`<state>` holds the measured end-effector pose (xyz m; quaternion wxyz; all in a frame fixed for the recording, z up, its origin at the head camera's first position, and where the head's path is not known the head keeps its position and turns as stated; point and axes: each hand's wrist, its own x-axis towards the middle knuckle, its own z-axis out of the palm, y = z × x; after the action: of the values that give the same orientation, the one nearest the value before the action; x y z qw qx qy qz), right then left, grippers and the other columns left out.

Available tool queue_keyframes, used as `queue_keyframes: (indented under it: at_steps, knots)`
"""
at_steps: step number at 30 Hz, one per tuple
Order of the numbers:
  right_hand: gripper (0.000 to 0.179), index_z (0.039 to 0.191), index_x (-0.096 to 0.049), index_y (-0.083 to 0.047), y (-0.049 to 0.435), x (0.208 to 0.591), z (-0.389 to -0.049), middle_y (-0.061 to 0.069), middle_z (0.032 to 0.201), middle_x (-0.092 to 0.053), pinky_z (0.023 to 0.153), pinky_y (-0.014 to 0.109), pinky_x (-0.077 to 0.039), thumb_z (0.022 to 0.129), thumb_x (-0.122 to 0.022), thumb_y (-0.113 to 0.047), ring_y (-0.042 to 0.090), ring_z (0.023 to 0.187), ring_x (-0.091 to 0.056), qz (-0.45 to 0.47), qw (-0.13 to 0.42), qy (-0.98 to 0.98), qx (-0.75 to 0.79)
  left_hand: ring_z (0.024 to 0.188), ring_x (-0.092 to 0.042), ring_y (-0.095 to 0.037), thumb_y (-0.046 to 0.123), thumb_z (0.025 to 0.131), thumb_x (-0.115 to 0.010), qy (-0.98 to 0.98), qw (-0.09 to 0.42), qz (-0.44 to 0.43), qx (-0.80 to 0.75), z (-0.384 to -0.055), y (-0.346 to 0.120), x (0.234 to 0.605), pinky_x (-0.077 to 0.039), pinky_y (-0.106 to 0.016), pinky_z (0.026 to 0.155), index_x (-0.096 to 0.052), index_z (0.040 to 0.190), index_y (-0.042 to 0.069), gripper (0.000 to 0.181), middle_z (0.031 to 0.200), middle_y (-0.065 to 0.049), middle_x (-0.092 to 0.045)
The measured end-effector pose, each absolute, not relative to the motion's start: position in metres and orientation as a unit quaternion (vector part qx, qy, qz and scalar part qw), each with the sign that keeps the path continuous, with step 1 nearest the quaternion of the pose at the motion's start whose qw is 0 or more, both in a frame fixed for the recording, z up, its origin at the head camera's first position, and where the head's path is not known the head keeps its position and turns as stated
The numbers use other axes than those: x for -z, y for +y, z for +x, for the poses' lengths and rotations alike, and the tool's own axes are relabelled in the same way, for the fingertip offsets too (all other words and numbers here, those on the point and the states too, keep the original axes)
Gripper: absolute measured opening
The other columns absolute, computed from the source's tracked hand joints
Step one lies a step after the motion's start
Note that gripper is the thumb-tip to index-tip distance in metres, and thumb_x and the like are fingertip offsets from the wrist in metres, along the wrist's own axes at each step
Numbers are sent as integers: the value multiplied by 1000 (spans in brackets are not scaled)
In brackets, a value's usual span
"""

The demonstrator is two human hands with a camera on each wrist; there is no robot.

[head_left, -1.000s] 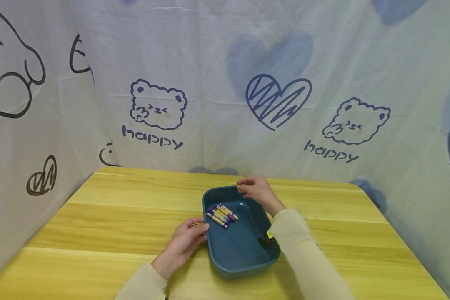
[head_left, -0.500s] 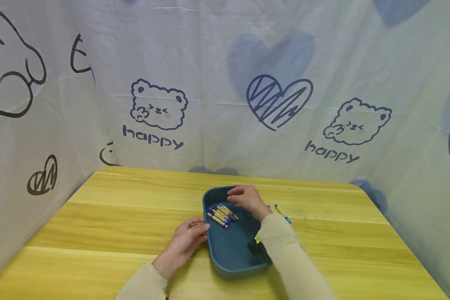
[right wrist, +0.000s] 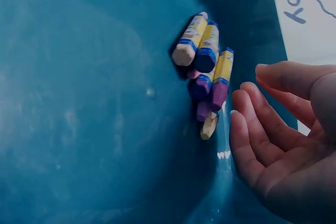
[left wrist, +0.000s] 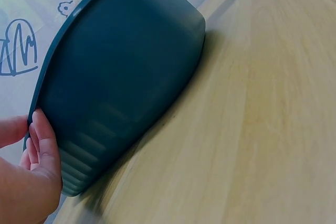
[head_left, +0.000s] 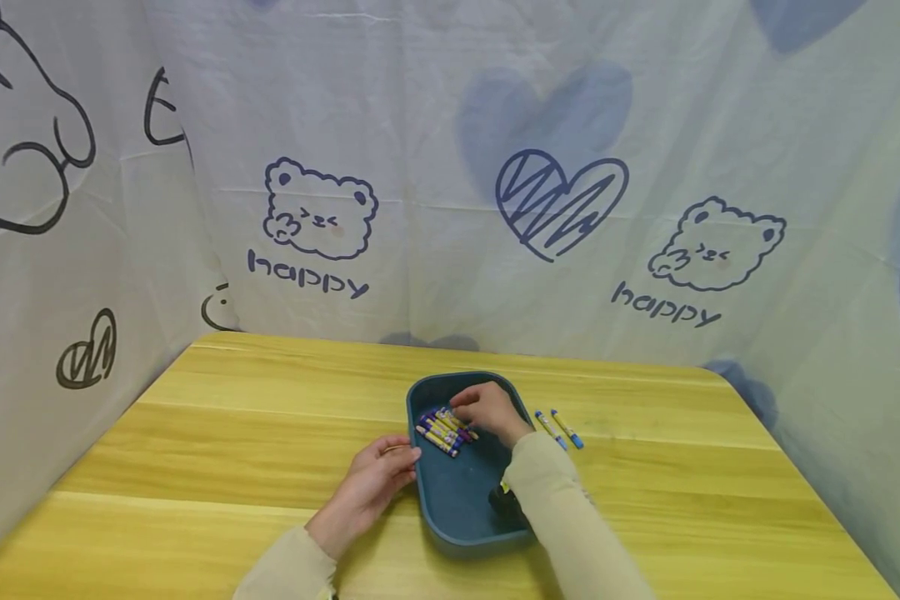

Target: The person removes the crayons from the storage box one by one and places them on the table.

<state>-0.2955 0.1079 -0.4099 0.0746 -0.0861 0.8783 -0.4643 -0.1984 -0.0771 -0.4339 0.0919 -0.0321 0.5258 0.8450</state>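
In the head view a dark teal plastic basin (head_left: pixel 453 504) stands on the table. My left hand (head_left: pixel 375 477) pinches its left rim, thumb on one side of the wall and fingers on the other, as the left wrist view shows with the hand (left wrist: pixel 34 169) at the basin's outer wall (left wrist: pixel 121 66). A small pile of crayons (head_left: pixel 439 433) with yellow wrappers, mostly purple and pale, lies inside by the left wall. Over the pile hovers my right hand (head_left: pixel 489 412). In the right wrist view its loosely bent fingers hold nothing and stay apart from the crayons (right wrist: pixel 210 59).
Two blue-tipped crayons (head_left: pixel 567 428) lie side by side on the wooden table (head_left: pixel 682 467), right of the basin. A printed white cloth (head_left: pixel 435 167) hangs behind the table's far edge. A black wrist device (head_left: pixel 504 503) sits under my right forearm, over the basin.
My right hand has moved left and down from the basin's far rim to the crayon pile. Two blue crayons on the table have come into sight. My left hand keeps its grip.
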Motion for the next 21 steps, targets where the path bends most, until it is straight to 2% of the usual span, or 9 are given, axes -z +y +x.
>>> queue_keyframes:
  at_steps: [6, 13, 21]
  knots:
    - [19, 102, -71, 3, 105, 412, -295, 9, 90, -69, 66, 32, -54, 84, -69, -3, 18, 77, -63, -96, 77, 883, 453, 74, -56, -11, -7, 91, -54, 528, 92, -31, -844, -198, -77, 435, -51, -22, 70, -43, 114, -9, 26, 85, -2, -59]
    - [19, 97, -73, 2, 102, 414, -294, 8, 86, -70, 66, 30, -53, 78, -73, -2, 16, 73, -63, -93, 68, 886, 449, 73, -57, -11, -7, 91, -54, 527, 92, -33, -844, -198, -76, 435, -51, -22, 69, -44, 112, -8, 24, 85, -3, -59]
    - [18, 91, -73, 1, 98, 420, -297, 5, 77, -69, 50, 25, -48, 74, -77, -3, 10, 54, -55, -110, 51, 899, 422, 72, -56, -11, -7, 91, -54, 526, 90, -37, -845, -198, -76, 434, -51, -22, 69, -45, 111, -7, 22, 84, -2, -58]
